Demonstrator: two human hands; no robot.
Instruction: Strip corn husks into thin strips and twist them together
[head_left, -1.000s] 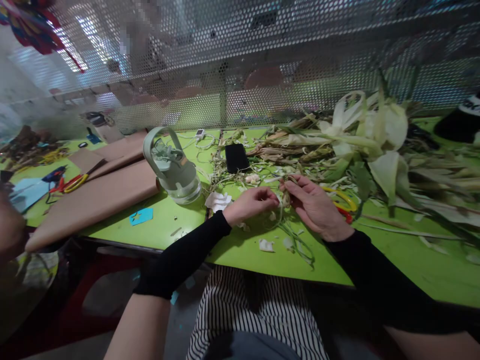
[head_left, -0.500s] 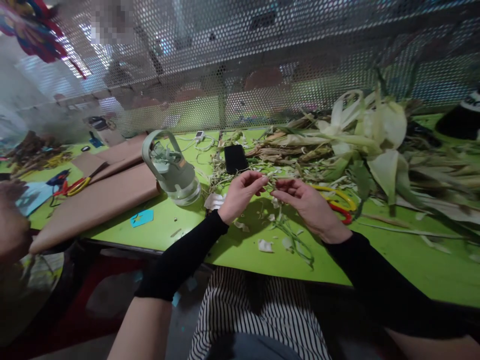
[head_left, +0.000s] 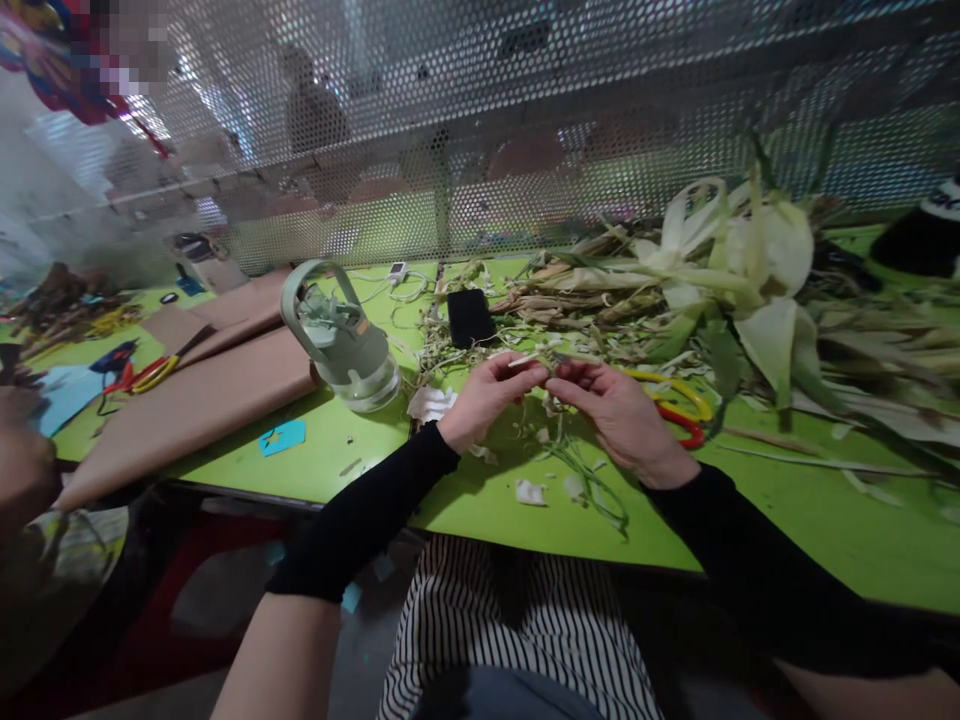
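My left hand (head_left: 491, 395) and my right hand (head_left: 611, 415) meet just above the green table (head_left: 375, 455), both in black sleeves. Their fingertips pinch a thin pale husk strip (head_left: 534, 358) between them. Thin green strands (head_left: 581, 470) trail from under the hands onto the table toward me. Small white husk scraps (head_left: 532, 490) lie beside them. A heap of corn husks and leaves (head_left: 720, 275) spreads to the right and behind the hands.
A pale green water bottle (head_left: 341, 340) lies left of my hands. A black phone (head_left: 471, 316) is behind them, with a white charger and cable (head_left: 401, 275). Yellow and red scissors (head_left: 679, 405) lie by my right hand. Brown paper (head_left: 187, 400) covers the left. A perforated metal screen (head_left: 480, 130) backs the table.
Both hands rose off the table from the small bundle they were working, drew a little apart, then came back together, now pinching a thin strip higher up.
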